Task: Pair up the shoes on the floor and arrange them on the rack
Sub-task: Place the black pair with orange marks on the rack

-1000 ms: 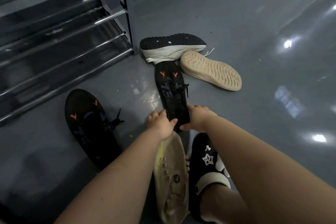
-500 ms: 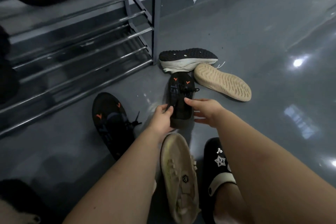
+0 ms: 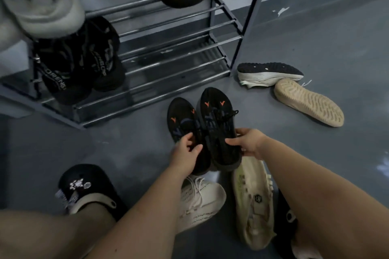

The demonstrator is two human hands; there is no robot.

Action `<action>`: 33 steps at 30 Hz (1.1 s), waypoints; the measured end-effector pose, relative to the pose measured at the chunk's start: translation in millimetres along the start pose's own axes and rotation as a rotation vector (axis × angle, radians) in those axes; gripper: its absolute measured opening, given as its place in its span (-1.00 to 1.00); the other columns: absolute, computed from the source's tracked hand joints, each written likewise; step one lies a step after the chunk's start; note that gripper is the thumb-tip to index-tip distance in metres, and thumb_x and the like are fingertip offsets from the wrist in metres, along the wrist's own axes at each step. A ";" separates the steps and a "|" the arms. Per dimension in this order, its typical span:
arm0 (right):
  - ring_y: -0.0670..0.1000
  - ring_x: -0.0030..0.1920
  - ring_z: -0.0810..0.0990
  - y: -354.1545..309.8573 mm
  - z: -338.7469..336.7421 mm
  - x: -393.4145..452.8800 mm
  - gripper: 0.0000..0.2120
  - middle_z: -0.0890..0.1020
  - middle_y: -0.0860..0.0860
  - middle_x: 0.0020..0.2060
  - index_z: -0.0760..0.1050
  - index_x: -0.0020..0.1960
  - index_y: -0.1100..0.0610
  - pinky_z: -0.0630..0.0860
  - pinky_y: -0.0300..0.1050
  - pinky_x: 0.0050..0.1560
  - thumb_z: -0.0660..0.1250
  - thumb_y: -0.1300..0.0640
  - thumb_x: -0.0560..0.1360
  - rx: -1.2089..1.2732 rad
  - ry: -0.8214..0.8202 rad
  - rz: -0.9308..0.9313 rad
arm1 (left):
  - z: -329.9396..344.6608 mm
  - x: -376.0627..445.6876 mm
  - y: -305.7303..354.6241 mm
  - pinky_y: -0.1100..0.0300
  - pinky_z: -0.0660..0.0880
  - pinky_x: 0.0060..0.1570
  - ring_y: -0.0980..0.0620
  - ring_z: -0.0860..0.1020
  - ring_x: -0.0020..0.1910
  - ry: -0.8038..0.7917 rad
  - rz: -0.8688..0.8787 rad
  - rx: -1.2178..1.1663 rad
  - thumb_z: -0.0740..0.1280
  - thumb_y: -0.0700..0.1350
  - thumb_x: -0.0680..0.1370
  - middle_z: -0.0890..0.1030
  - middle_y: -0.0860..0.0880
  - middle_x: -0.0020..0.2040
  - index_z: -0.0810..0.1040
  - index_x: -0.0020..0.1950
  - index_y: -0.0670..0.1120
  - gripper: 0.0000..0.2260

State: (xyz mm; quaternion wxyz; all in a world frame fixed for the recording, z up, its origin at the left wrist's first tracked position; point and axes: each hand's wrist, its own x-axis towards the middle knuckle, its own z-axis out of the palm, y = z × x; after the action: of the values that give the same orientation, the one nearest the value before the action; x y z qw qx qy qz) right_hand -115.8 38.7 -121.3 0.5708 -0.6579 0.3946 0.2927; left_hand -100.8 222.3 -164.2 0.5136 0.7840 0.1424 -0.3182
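While the floor (image 3: 315, 33) fills most of the view as a dull grey-blue surface, a metal shoe rack (image 3: 168, 48) of horizontal bars stands at the upper left, with dark shoes already on its shelves (a black pair (image 3: 84, 59) sits on a lower tier at the left) and open bar space to their right. In front of the rack, at the centre, two matching black sneakers with orange marks are held side by side, touching along their inner edges, which reads as a pair just brought together for lifting. Both long axes run away from the person, toes pointing toward the rack's lowest shelf and heels toward the person. The right sneaker (image 3: 219, 130) sits slightly ahead of and above the left sneaker (image 3: 185, 124). A cream sneaker (image 3: 253, 204) and a white knit sneaker (image 3: 200, 200) lie on the floor below the hands, probably the next shoes to sort; a tan-soled shoe (image 3: 309, 103) lies sole-up beside a dark-soled one (image 3: 269, 73) on its side near the rack's right post. The left hand (image 3: 187, 153) has thumb and fingers curled round the left sneaker's heel end, and the right hand (image 3: 246, 143) pinches the right sneaker's heel end between thumb and fingers.
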 end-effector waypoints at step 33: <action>0.00 -0.03 0.55 4.1 -1.6 33.0 -0.52 0.59 0.13 0.18 0.37 0.42 0.09 0.46 -0.30 -0.27 0.33 0.28 0.52 -0.037 -0.084 -0.024 | -24.8 23.4 -22.1 0.00 0.47 0.07 -0.13 0.46 0.27 -0.181 -0.371 -0.461 0.16 -0.19 0.63 0.48 -0.14 0.33 0.33 0.41 -0.09 -0.66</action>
State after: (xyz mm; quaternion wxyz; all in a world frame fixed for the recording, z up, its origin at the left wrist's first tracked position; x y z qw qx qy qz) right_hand -102.4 30.8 -150.7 0.5778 -0.6603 0.3570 0.3204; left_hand -86.4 251.6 -188.5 0.6215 0.5759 0.3052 -0.4345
